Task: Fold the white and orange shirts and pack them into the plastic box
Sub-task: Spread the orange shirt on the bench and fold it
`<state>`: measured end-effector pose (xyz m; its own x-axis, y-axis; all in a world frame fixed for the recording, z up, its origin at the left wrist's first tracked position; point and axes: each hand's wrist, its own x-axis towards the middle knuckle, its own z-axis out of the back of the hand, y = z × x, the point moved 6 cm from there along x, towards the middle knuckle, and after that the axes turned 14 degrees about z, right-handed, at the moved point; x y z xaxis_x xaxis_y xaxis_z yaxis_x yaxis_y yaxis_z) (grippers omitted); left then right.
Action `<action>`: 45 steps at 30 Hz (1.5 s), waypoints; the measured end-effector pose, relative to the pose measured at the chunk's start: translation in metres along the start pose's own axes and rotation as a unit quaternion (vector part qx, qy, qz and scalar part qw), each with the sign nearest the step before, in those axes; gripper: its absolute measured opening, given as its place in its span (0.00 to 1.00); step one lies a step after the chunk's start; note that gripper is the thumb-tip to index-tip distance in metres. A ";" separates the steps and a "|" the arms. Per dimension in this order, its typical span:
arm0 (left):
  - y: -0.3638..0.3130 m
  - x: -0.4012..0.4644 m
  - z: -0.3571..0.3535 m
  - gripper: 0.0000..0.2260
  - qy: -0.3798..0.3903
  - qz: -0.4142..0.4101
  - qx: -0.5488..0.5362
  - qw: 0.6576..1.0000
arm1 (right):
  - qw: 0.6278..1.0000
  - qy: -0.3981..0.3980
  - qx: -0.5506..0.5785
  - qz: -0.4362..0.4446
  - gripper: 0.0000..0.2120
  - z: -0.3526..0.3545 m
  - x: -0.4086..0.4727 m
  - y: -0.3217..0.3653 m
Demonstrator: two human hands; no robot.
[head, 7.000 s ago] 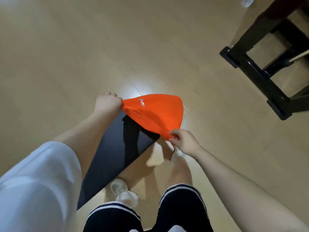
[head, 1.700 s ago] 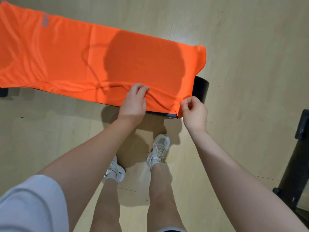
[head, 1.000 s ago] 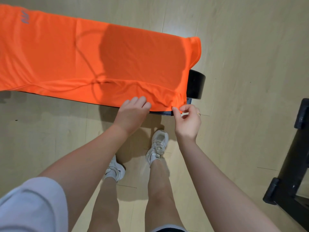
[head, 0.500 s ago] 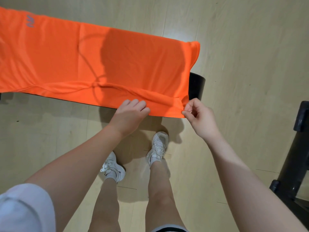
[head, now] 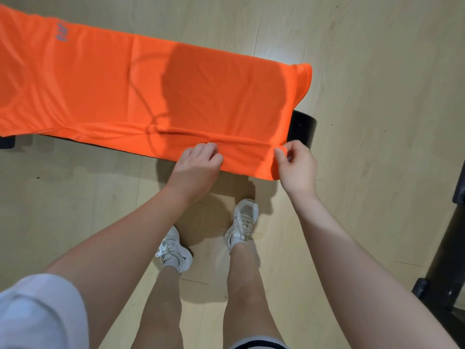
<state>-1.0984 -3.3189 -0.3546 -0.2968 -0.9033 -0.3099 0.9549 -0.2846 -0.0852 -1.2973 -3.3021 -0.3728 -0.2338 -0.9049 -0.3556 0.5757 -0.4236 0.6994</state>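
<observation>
Right now orange shirt [head: 151,96] lies spread flat over a dark bench [head: 303,127], w/ near edge overhanging. Left hand [head: 196,167] grips that edge, fingers curled; right hand [head: 297,167] pinches the hem corner btwn thumb & fingers.

- You get bright, even overhead light; a glare patch sits on the pale wooden floor [head: 274,50].
- Your rounded head shadow darkens the spread orange fabric shirt [head: 100,91].
- Wide-angle bending curves the edges; focus looks sharp.

One orange shirt [head: 141,96], two hands, left [head: 195,170] and right [head: 298,170], two white shoes [head: 241,222], one black roll [head: 302,128], one white sleeve [head: 37,313].
</observation>
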 end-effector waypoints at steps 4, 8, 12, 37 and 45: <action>0.032 -0.002 0.008 0.07 0.042 0.089 -0.060 0.993 | 0.993 -0.013 -0.108 -0.037 0.10 0.006 -0.004 0.008; 0.085 -0.014 0.018 0.13 0.076 0.184 -0.078 0.977 | 0.974 0.030 -0.173 0.145 0.12 -0.031 -0.019 0.076; 0.150 -0.022 0.023 0.14 0.072 0.271 -0.089 0.956 | 0.945 0.109 -0.167 0.259 0.08 -0.096 -0.028 0.136; 0.303 0.022 0.015 0.26 0.116 0.046 -0.170 0.977 | 0.762 0.192 -0.445 0.430 0.19 -0.245 0.018 0.238; 0.329 0.002 0.014 0.15 -0.007 0.060 -0.168 0.984 | 0.923 0.207 -0.215 0.243 0.08 -0.242 0.041 0.265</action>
<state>-0.7845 -3.4188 -0.3697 -0.1795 -0.9290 -0.3237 0.9320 -0.0553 -0.3581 -0.9648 -3.4411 -0.3524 0.4026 -0.8528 -0.3328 0.8118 0.1646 0.5603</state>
